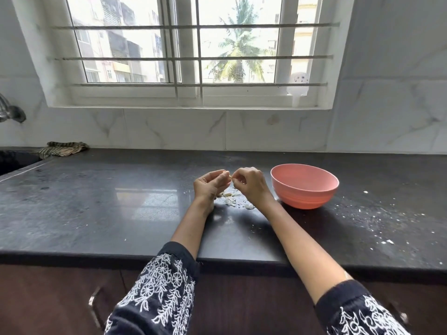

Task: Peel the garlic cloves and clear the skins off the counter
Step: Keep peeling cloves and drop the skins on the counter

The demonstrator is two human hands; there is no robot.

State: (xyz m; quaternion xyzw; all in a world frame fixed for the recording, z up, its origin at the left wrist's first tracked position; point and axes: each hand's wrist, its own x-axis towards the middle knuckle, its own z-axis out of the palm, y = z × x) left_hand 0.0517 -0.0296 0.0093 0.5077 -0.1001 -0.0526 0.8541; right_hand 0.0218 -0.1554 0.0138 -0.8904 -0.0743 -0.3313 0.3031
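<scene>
**Garlic peeling, counter**

Clove (227, 177): just left of bowl (304, 185), above counter (96, 201); axis too small to tell. Left hand (210, 186) curls round it; right hand (250, 183) pinches its tip. Skins (233, 200): on counter beneath hands, left of bowl.

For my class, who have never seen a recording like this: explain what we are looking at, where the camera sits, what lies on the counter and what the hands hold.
There is one picture, taken by a wide-angle camera worn on a person's head, looking forward and down. No machine is involved, just two bare hands. The left hand holds a garlic clove and the right hand pinches at its tip, as if pulling skin off. Below them, loose garlic skins lie on the dark counter. A pink bowl stands just right of the hands; what it holds cannot be seen. A striped cloth lies at the back left, under a window.
</scene>
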